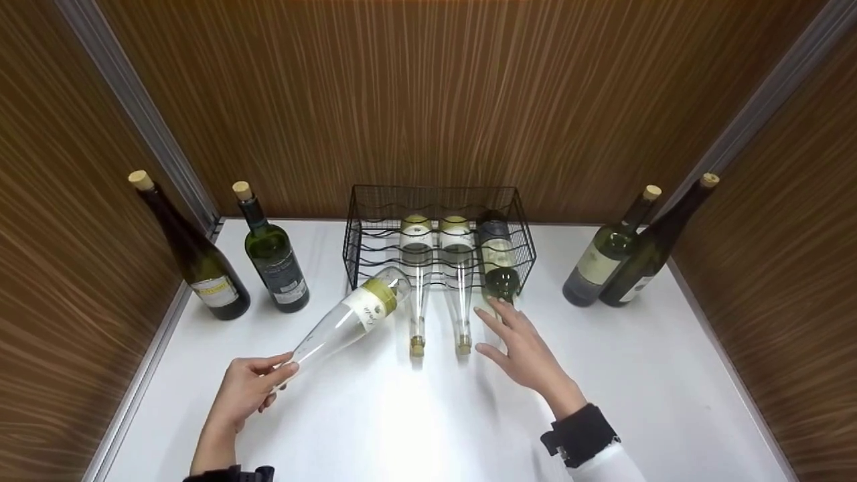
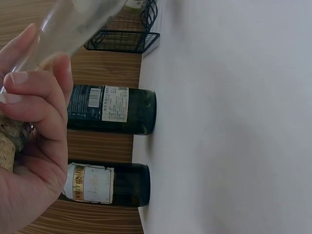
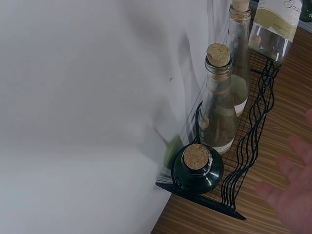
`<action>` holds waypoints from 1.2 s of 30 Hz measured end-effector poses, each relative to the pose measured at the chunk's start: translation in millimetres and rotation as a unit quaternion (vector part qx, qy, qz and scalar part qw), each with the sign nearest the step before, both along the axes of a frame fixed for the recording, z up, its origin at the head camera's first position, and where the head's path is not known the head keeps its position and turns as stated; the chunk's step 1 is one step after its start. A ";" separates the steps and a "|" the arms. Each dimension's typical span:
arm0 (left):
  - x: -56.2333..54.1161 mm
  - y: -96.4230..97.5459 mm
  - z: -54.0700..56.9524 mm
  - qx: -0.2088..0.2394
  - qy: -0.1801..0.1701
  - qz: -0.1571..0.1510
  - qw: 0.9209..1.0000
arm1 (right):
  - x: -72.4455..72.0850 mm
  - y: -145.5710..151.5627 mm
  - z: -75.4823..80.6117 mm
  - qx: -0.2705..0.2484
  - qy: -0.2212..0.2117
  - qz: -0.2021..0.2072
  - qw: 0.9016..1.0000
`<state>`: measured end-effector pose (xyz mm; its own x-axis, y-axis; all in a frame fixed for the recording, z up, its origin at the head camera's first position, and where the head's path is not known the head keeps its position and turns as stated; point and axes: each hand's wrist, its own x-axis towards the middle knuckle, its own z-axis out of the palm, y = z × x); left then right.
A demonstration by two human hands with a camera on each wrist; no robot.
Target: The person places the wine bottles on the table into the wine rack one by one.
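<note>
My left hand grips a clear glass bottle with a white and yellow-green label by its neck. The bottle is tilted, its base up at the front left of a black wire wine rack. In the left wrist view, the fingers curl round the neck beside a cork. Two clear corked bottles lie in the rack, necks toward me, with a dark green bottle to their right. My right hand, fingers spread, hovers around the green bottle's neck; contact is unclear.
At the left stand a tall dark bottle and a green bottle, both corked. Two more corked bottles stand close together at the right. Wood-grain panels enclose the white table behind and on both sides.
</note>
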<state>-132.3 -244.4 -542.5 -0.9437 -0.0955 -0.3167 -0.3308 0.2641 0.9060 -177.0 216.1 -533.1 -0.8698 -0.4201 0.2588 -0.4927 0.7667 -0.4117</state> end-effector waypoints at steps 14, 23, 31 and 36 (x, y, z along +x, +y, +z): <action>-4.6 17.3 -14.5 0.024 0.000 0.053 0.998 | -0.5 5.8 -4.3 -0.007 -0.001 -0.004 1.000; -1.6 34.1 -22.5 0.042 0.017 0.044 0.998 | -0.9 6.0 -6.6 0.002 -0.006 -0.010 1.000; 0.6 46.9 -29.3 0.069 0.038 0.036 0.996 | -1.9 4.4 -7.9 0.005 -0.007 -0.008 1.000; -1.8 56.4 -35.2 0.082 0.041 0.043 0.995 | -1.7 1.2 -8.8 0.009 -0.002 0.006 1.000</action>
